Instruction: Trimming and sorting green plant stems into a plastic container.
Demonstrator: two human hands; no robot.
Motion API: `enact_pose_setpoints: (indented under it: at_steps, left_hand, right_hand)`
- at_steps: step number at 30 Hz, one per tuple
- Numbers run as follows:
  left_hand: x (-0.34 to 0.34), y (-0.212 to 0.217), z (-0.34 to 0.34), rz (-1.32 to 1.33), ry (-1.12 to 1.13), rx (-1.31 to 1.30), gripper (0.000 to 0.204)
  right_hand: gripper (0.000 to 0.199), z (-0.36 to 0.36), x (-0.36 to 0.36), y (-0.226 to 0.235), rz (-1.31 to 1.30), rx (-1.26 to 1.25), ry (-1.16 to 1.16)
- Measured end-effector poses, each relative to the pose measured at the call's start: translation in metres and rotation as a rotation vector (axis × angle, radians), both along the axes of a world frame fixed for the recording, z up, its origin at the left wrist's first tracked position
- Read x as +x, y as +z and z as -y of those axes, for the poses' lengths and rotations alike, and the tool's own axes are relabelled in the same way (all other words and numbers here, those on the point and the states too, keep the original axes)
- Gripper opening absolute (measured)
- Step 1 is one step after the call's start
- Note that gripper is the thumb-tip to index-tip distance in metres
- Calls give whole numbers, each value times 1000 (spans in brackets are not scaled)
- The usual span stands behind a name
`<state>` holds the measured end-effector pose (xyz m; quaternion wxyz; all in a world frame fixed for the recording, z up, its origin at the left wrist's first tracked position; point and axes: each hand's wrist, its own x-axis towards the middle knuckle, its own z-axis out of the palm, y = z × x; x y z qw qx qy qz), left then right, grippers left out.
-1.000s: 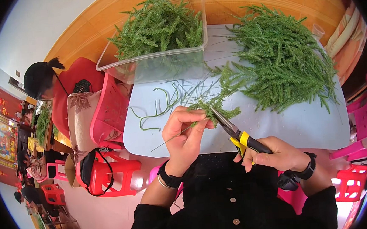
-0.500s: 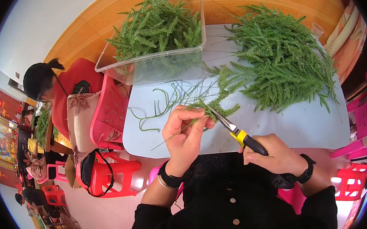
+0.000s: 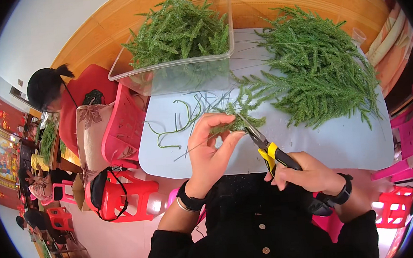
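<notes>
Left hand (image 3: pixel 211 150) part-covers sprig (image 3: pixel 255 122); right hand (image 3: pixel 311 172), pliers (image 3: pixel 264 145)

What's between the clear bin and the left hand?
Head view: not bare. Loose thin stems and a few curved green ones lie on the pale blue table between bin and left hand.

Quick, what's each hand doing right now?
Left hand: holding a green sprig.
Right hand: closed around the black-and-yellow pliers.
</notes>
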<state>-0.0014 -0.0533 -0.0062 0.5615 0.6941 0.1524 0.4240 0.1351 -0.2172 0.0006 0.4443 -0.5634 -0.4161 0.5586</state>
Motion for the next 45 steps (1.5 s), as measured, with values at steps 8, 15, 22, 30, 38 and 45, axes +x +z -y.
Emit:
enact_pose_setpoints:
  at_steps: [8,15,22,30,38,45]
  left_hand:
    - [-4,8,-7,30,2,-90,29]
    - [-15,20,-19,-129,-41,-108,41]
    - [-12,22,-14,-190,4,-66,55]
    - [-9,21,-14,-214,111,-1,59]
    - [-32,14,-46,-45,-136,-122,56]
    - [-30,7,-22,-68,-638,-760,43]
  right_hand:
    - [25,7,0,7,-57,73,52]
    - [28,14,7,35,736,220,-69]
    - [34,-5,2,43,1329,494,-126]
    - [35,-14,-2,41,1423,501,-176]
    - [34,-11,12,22,1241,547,-241]
    - [35,-12,16,13,1082,550,-207]
